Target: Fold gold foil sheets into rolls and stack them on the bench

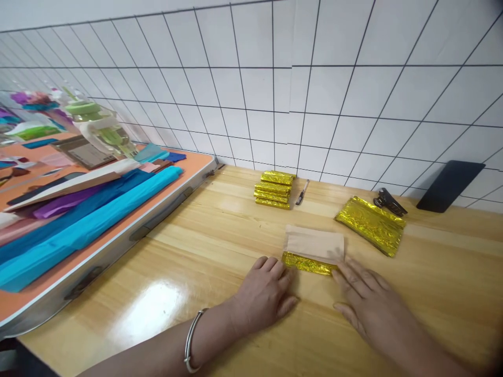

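Note:
A small sheet of gold foil paper [314, 243] lies flat in front of me, its pale backing up and its near edge folded over into a shiny gold strip [308, 263]. At the strip's left end rests my left hand [267, 290], fingers loosely bent, the thumb apart and touching the table. My right hand [365, 288] lies over the right end, slightly blurred, with fingers stretched out and fingertips on the paper. Behind the sheet is a pleated gold foil piece [274, 189]. To the right lies a stack of flat gold foil sheets [371, 225].
A black clip [390, 201] sits at the foil stack's far edge. A pen [302, 192] lies beside the pleated piece. A dark phone-like slab [450, 186] leans on the tiled wall. At left, an orange-topped board [198, 162] holds coloured paper rolls [98, 220] and a green-lidded bottle [100, 128].

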The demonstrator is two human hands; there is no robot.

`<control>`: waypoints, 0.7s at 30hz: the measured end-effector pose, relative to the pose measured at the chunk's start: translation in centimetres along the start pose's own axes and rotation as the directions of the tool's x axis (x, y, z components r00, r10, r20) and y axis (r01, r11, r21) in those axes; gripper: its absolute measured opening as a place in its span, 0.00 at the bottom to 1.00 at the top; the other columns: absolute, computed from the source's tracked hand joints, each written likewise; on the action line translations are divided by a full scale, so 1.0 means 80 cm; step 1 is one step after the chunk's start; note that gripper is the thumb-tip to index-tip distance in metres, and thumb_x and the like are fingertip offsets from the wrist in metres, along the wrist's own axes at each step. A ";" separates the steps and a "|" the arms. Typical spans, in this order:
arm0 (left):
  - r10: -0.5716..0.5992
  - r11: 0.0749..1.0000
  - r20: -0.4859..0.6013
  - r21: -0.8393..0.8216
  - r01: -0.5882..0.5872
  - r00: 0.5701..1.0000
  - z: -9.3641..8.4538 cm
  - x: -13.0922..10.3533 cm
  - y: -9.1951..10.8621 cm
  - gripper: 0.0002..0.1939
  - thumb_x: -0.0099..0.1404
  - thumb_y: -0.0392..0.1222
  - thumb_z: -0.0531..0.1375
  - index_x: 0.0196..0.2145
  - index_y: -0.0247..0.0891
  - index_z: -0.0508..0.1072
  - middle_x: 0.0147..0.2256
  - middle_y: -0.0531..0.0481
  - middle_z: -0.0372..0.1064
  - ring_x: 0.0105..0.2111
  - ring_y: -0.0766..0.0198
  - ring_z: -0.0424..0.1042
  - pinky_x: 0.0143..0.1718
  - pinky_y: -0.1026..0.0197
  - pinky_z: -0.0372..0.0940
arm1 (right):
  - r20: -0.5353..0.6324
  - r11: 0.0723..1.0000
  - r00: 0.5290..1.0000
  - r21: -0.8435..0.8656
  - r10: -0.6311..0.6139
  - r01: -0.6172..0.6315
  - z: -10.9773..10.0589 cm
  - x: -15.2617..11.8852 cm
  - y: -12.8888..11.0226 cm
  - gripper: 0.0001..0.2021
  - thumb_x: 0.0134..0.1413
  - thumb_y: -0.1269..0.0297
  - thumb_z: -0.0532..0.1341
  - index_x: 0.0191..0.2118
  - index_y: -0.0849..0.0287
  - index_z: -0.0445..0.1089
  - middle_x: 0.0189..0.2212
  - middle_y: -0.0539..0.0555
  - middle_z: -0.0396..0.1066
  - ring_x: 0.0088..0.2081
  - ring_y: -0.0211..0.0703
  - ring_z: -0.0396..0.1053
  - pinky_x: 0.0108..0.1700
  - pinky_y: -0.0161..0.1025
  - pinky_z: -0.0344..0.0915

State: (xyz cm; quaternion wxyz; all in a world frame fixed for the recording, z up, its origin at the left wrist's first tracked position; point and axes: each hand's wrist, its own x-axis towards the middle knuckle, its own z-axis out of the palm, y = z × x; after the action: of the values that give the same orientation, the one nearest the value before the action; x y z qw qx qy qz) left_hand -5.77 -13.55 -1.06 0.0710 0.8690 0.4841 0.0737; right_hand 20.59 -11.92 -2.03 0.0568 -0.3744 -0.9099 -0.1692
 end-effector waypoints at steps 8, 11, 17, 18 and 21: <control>0.016 1.000 0.007 0.021 -0.016 1.000 -0.002 0.002 -0.003 0.22 0.63 0.54 0.52 0.49 0.39 0.65 0.37 0.45 0.63 0.40 0.55 0.60 0.43 0.53 0.56 | -0.035 0.986 0.996 0.143 -0.077 0.082 0.020 0.049 -0.050 0.29 0.58 0.48 0.51 0.57 0.66 0.61 0.59 0.58 0.58 0.61 0.51 0.49 0.59 0.48 0.50; 0.015 1.000 0.007 0.014 -0.015 1.000 -0.001 0.003 -0.004 0.22 0.63 0.55 0.52 0.49 0.39 0.66 0.36 0.45 0.63 0.39 0.55 0.60 0.43 0.52 0.56 | 0.021 0.983 0.995 0.154 -0.102 0.098 0.032 0.039 -0.043 0.25 0.59 0.55 0.52 0.58 0.65 0.58 0.59 0.58 0.56 0.60 0.49 0.52 0.58 0.48 0.52; 0.017 1.000 0.006 -0.014 -0.017 1.000 0.003 0.001 -0.007 0.23 0.62 0.55 0.53 0.49 0.38 0.66 0.38 0.44 0.63 0.41 0.54 0.60 0.44 0.51 0.56 | 0.055 0.978 0.995 0.194 -0.084 0.072 0.030 0.006 -0.013 0.26 0.59 0.61 0.51 0.62 0.61 0.51 0.60 0.56 0.55 0.60 0.46 0.52 0.58 0.48 0.54; 0.018 1.000 0.006 -0.016 -0.018 1.000 0.003 0.001 -0.007 0.23 0.62 0.55 0.53 0.49 0.38 0.66 0.38 0.44 0.63 0.41 0.54 0.60 0.44 0.51 0.56 | 0.055 0.977 0.996 0.204 -0.074 0.061 0.029 0.001 -0.008 0.26 0.60 0.61 0.51 0.63 0.59 0.50 0.60 0.55 0.56 0.60 0.45 0.53 0.58 0.48 0.54; 0.018 1.000 0.007 -0.021 -0.018 1.000 0.003 0.001 -0.007 0.23 0.62 0.55 0.53 0.50 0.38 0.65 0.38 0.44 0.63 0.41 0.54 0.60 0.44 0.51 0.57 | 0.066 0.974 0.996 0.222 -0.062 0.046 0.025 -0.009 0.004 0.25 0.60 0.61 0.50 0.63 0.57 0.50 0.59 0.54 0.58 0.59 0.43 0.54 0.58 0.47 0.54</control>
State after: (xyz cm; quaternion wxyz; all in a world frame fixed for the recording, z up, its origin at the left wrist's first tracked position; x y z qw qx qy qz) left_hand -6.16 -13.21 -1.40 0.0811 0.8728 0.4753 0.0761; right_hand 21.39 -11.51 -4.00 0.0600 -0.3468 -0.9344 -0.0552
